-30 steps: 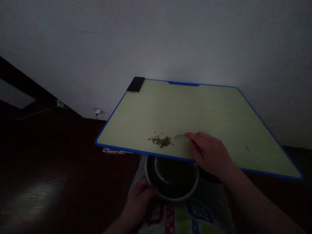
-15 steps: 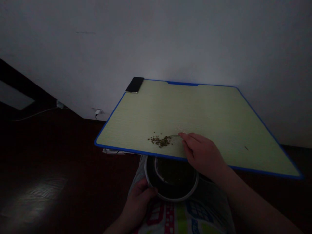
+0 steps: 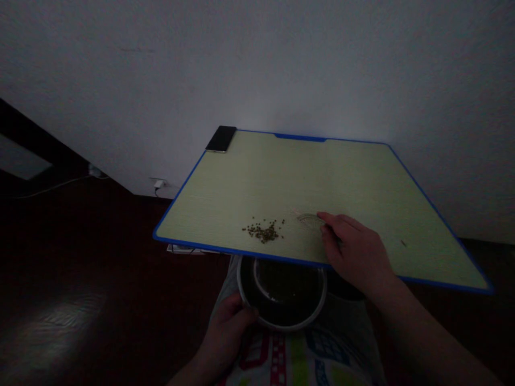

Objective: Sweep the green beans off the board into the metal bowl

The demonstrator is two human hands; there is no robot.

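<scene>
In the head view my right hand is closed over the table's near part, its fingertips pinching a thin curved utensil, perhaps a spoon or fork. The utensil's tip points left, apart from a loose patch of small greenish-brown beans or seeds on the tabletop. Down at my lap, my left hand grips the near-left rim of a round bowl, thumb over the edge. The bowl has a pale rim and a dark inside, with dark contents too dim to make out. The table edge overhangs its far side.
The pale table has a blue edge and stands against a wall. A dark phone lies at its far-left corner. Toward the right is a small brown sliver. A plug sits in the wall at left.
My right hand has moved right with the utensil, away from the beans or seeds. A few of them now lie farther up and right. My left hand stays on the bowl.
</scene>
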